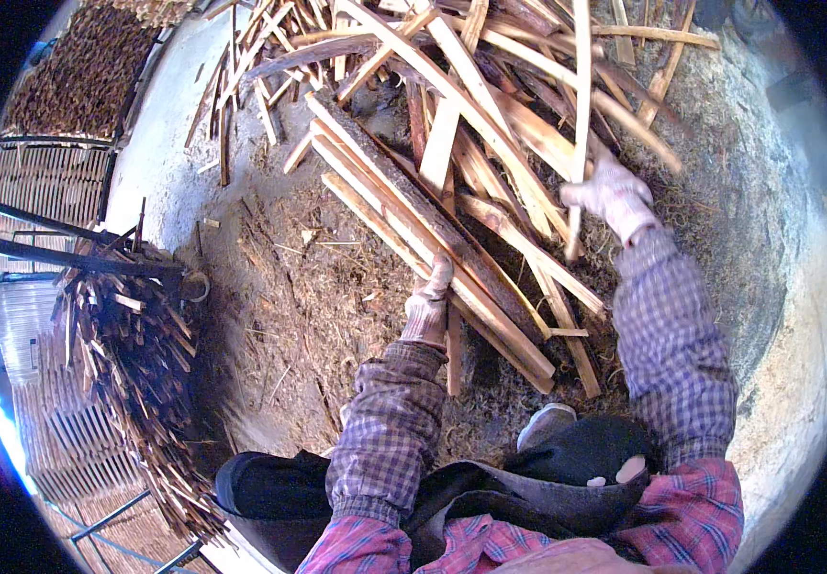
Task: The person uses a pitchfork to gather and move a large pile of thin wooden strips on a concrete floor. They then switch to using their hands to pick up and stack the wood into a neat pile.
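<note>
My left hand (428,304), in a pale glove, is closed around a bundle of long wood strips (390,206), some with bark on them. The bundle slants from the upper left down towards my feet. My right hand (614,196), slightly blurred and also gloved, is closed on a long, thin wood strip (582,91). That strip stands nearly straight up and down in the picture, its near end just below my fingers. A heap of loose wood strips (471,81) lies crosswise under and beyond both hands.
Bark shreds and chips cover the ground (289,316). To the left stands a tall stack of wood strips (136,335) beside a dark metal bar (78,258). More stacked wood (78,72) fills the far left. My shoe (547,424) is close to the bundle's near end.
</note>
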A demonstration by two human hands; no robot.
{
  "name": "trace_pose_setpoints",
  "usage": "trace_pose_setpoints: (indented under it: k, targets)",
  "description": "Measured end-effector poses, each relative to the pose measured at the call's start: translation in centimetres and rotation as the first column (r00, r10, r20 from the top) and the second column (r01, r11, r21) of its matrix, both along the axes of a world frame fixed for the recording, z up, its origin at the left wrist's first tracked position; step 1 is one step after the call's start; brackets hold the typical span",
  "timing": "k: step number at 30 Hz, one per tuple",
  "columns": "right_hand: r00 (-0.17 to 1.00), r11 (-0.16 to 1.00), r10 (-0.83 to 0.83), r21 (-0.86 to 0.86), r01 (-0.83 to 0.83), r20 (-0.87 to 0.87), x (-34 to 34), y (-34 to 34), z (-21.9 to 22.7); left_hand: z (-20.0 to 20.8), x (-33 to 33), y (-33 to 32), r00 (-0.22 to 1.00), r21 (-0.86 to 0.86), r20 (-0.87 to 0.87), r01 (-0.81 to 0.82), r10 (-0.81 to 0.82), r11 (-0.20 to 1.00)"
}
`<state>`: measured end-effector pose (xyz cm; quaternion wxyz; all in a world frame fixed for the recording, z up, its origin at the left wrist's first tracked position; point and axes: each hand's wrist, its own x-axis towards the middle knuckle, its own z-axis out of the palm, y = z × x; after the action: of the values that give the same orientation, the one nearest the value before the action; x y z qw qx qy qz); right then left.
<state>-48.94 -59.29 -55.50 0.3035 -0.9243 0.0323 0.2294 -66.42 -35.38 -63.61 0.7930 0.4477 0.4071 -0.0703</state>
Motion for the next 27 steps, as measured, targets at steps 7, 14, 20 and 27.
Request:
trace_pose_setpoints:
  k: [7,14,20,27]
  targets:
    - [0.987,0.92,0.021,-0.384,-0.081,-0.158,-7.8,-2.6,1.0,0.1,-0.8,0.7,1.0,0.077,0.028,-0.004,0.001,0.997]
    - [0.977,0.894,-0.147,0.402,0.198,-0.155,-12.5,-15.0,0.4,-1.2,0.4,-0.6,0.998,-0.044,0.055,0.02,-0.018,0.999]
    - [0.94,0.924,-0.146,0.297,0.24,-0.308,-20.0,-19.8,2.2,-1.1,-0.4,1.0,0.982,-0.061,0.187,0.026,-0.014,0.998]
    - [0.913,0.97,-0.239,-0.132,0.206,-0.33,-25.7,-15.4,-4.4,0.8,-0.5,-0.6,0.993,0.012,0.097,0.06,-0.061,0.998]
